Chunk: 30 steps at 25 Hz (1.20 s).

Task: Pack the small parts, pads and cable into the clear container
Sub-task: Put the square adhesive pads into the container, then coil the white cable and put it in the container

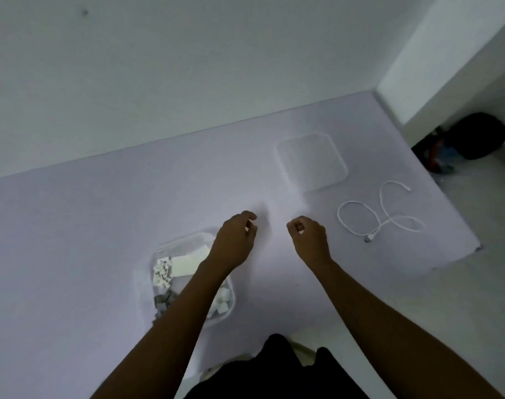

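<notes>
**Cable next, then the lid**

From the head view, we judge the small parts and pads mostly packed: the clear container (188, 280) sits on the pale worktop (87, 240) near us, holding white and grey small parts (162, 272) and flat white pads (185, 264). The white cable (372, 218) lies loosely looped on the worktop, well apart to the right, and the clear lid (311, 161) rests beyond it.

To do this step well, we should gather the cable into a tight coil first, so its ends do not spring over the rim, then lay it on top of the pads.

Our left hand (235, 240) hovers past the container's far edge, forearm crossing over it, fingers (249, 218) curled loosely. Our right hand (310, 239) hangs beside it, fingers curled inward too. Whether either pinches a small white piece, we cannot tell.
</notes>
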Each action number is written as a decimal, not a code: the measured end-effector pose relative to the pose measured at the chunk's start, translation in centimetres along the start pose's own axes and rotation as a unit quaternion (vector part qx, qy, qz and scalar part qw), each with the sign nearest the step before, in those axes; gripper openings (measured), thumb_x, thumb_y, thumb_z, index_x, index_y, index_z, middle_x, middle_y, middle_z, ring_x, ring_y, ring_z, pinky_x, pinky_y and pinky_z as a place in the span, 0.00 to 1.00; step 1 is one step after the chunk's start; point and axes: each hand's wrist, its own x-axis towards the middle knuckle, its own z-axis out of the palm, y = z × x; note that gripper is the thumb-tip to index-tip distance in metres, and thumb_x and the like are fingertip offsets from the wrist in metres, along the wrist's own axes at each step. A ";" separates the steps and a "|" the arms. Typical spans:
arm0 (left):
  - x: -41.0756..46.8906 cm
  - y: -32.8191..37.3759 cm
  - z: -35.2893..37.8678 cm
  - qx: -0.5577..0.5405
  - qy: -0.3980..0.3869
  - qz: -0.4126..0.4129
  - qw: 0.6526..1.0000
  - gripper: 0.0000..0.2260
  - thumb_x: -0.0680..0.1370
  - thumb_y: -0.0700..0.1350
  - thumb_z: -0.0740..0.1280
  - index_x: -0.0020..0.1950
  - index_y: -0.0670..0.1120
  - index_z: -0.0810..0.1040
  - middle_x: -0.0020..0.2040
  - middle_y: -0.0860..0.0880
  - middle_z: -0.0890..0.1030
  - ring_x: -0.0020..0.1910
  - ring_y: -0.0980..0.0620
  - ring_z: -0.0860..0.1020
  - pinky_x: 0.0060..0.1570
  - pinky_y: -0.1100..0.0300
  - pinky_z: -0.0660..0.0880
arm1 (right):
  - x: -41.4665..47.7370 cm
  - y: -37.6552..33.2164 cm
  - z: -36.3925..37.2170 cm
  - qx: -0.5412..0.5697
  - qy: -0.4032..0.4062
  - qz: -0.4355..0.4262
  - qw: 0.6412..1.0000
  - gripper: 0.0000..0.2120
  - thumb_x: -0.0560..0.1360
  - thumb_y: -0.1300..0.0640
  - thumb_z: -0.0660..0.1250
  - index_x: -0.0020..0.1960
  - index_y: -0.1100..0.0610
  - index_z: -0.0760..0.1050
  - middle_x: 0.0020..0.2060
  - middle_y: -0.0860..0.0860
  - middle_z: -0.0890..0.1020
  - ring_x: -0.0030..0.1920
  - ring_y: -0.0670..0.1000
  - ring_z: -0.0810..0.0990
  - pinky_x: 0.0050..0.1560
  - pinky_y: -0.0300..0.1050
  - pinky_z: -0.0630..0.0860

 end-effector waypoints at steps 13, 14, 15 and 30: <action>9.6 10.0 19.8 0.067 -0.236 0.007 0.970 0.14 0.81 0.45 0.63 0.67 0.49 0.72 0.59 0.46 0.77 0.55 0.49 0.76 0.55 0.58 0.72 | 4.9 19.6 -11.3 -0.018 0.088 0.247 0.965 0.10 0.74 0.54 0.72 0.49 0.60 0.77 0.46 0.59 0.84 0.49 0.61 0.81 0.45 0.47 0.73; 9.9 10.5 20.8 0.071 -0.239 0.005 0.969 0.14 0.81 0.45 0.63 0.67 0.49 0.72 0.60 0.46 0.77 0.56 0.49 0.76 0.56 0.58 0.72 | 5.3 20.4 -11.4 -0.018 0.089 0.260 0.961 0.13 0.72 0.53 0.73 0.52 0.59 0.76 0.48 0.59 0.83 0.51 0.62 0.81 0.48 0.49 0.74; 10.3 10.9 21.6 0.073 -0.240 0.004 0.968 0.15 0.80 0.45 0.63 0.67 0.48 0.71 0.60 0.46 0.77 0.57 0.49 0.76 0.56 0.58 0.72 | 5.6 20.9 -11.5 -0.015 0.089 0.269 0.959 0.18 0.71 0.52 0.75 0.56 0.59 0.75 0.51 0.59 0.82 0.53 0.61 0.80 0.50 0.51 0.75; 13.2 13.4 21.7 0.030 -0.155 0.031 0.987 0.26 0.75 0.45 0.71 0.72 0.52 0.66 0.63 0.46 0.73 0.60 0.47 0.74 0.58 0.51 0.76 | 9.3 14.7 -16.2 0.306 -0.133 0.294 0.896 0.12 0.70 0.57 0.62 0.28 0.58 0.73 0.25 0.54 0.73 0.29 0.54 0.68 0.29 0.43 0.63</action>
